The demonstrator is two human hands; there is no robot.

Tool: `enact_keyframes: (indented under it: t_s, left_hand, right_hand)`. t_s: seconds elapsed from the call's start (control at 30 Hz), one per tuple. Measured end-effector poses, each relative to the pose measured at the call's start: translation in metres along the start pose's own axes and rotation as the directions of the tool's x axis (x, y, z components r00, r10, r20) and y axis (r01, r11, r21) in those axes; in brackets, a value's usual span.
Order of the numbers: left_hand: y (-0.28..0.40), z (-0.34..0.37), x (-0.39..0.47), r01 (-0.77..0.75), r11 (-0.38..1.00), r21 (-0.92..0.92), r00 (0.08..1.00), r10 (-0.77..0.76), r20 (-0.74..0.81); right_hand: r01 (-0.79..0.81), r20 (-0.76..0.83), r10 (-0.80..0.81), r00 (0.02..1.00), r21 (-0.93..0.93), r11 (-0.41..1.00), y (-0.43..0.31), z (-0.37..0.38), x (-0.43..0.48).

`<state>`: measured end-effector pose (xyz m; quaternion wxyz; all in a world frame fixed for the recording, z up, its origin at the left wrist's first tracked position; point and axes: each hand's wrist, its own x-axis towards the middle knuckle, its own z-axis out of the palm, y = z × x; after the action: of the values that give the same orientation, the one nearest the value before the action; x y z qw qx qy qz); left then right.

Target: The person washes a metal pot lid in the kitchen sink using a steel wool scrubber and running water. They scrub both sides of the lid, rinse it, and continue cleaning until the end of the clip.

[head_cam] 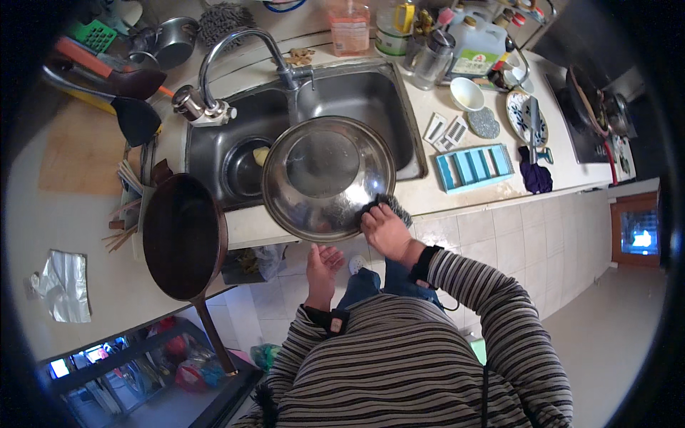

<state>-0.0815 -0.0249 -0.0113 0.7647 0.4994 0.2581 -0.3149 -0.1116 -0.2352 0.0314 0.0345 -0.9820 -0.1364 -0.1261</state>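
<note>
A large round shiny steel pan or lid lies tilted over the sink's divider and front edge. My right hand grips a dark grey fuzzy scrubbing cloth against its lower right rim. My left hand is just below the near rim, palm turned up and fingers loosely apart. Its fingertips are close to the rim; whether they touch it is unclear. Under the steel piece is a double-bowl steel sink. A pale yellow scrap sits in the left bowl, near the drain basket.
A dark frying pan stands left of the sink, its handle jutting past the counter edge. The faucet arches over the left bowl. At right lie a blue slicer frame, a white bowl and a knife across a patterned plate.
</note>
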Motion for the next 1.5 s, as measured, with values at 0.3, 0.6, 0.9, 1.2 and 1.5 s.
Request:
enact_keyframes:
  t_s: [0.3, 0.6, 0.9, 1.2, 1.5]
  left_hand:
    - [-0.005, 0.026, 0.007, -0.132, 0.892, -0.433, 0.961, 0.222, 0.164]
    - [-0.012, 0.031, 0.015, -0.202, 0.83, -0.519, 0.968, 0.251, 0.026]
    - [-0.013, 0.016, 0.016, -0.226, 0.763, -0.606, 0.933, 0.348, 0.09]
    - [0.023, 0.05, 0.005, -0.301, 0.741, -0.601, 0.951, 0.277, -0.134]
    - [0.075, 0.045, 0.002, -0.4, 0.88, -0.255, 0.909, 0.416, 0.011]
  right_hand:
    - [0.109, 0.011, -0.111, 0.994, 0.109, 0.988, -0.036, -0.004, 0.01]
    - [0.04, 0.182, -0.035, 0.983, -0.023, 0.999, 0.034, -0.011, -0.003]
    - [0.024, 0.145, -0.036, 0.989, 0.08, 0.996, 0.1, -0.008, 0.003]
    - [0.03, 0.047, -0.042, 0.998, 0.228, 0.973, 0.052, -0.02, -0.018]
    - [-0.031, 0.058, 0.02, 0.998, 0.188, 0.982, 0.082, -0.011, -0.019]
